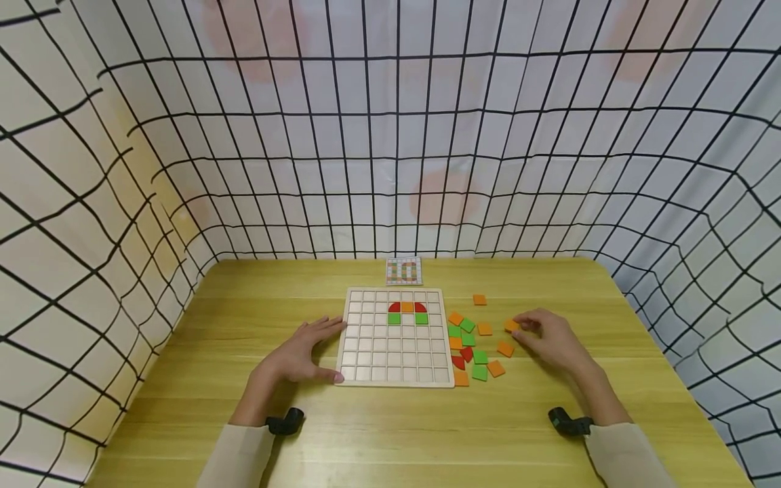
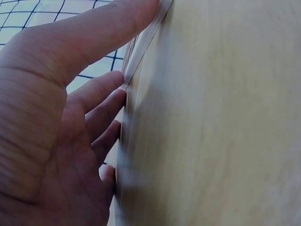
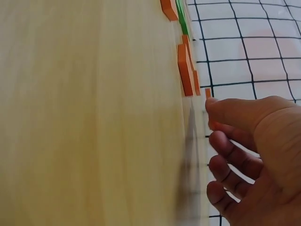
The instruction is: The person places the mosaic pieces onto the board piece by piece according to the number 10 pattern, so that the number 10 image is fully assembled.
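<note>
A pale wooden grid board [image 1: 396,346] lies mid-table with a few tiles set in its upper cells: two red quarter-round tiles [image 1: 420,308], an orange square between them, and two green squares [image 1: 394,318] below. My left hand [image 1: 303,352] touches the board's left side, thumb at the lower corner and fingers spread; the left wrist view shows the fingertips along the table. Right of the loose tiles, my right hand [image 1: 552,339] pinches an orange square tile [image 1: 511,326] between thumb and forefinger. In the right wrist view that tile [image 3: 208,93] appears just past the thumb tip.
Loose green, orange and red tiles [image 1: 480,356] lie scattered right of the board, some close to its edge. A small card with a coloured grid pattern [image 1: 404,271] lies behind the board. White sheeting with black grid lines [image 1: 390,169] surrounds the wooden table [image 1: 378,434].
</note>
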`<action>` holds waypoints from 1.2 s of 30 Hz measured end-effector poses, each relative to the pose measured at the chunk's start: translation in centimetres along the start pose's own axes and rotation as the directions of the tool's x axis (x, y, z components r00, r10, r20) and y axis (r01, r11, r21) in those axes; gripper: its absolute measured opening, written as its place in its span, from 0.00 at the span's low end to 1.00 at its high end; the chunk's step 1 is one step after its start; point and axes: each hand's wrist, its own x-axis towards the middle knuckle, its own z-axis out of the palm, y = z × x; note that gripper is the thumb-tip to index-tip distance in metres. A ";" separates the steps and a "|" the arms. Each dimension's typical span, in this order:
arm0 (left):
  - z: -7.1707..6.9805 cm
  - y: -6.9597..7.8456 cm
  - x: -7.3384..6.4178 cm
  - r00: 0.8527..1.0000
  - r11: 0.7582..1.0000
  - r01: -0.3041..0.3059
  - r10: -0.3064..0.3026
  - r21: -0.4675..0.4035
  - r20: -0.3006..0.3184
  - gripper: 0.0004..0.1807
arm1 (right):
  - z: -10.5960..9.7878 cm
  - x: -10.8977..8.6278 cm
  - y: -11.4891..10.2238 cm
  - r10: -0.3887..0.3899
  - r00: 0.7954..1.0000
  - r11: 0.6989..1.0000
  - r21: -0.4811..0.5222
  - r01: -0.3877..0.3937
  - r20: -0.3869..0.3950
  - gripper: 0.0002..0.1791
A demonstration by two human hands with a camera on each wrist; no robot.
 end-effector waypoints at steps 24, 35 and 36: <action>-0.1 -0.1 0.0 1.000 1.000 -0.003 0.003 -0.004 -0.010 0.58 | 4.1 3.5 -6.2 -0.087 0.995 0.992 0.092 0.083 0.047 0.15; 0.1 -0.1 0.1 1.000 1.000 -0.004 0.004 -0.005 -0.009 0.58 | 6.8 5.0 -9.3 -0.134 0.984 0.984 0.134 0.117 0.119 0.15; 0.1 -0.1 0.1 1.000 1.000 -0.003 0.003 -0.005 -0.008 0.58 | 6.9 5.1 -9.6 -0.139 0.983 0.983 0.137 0.122 0.123 0.15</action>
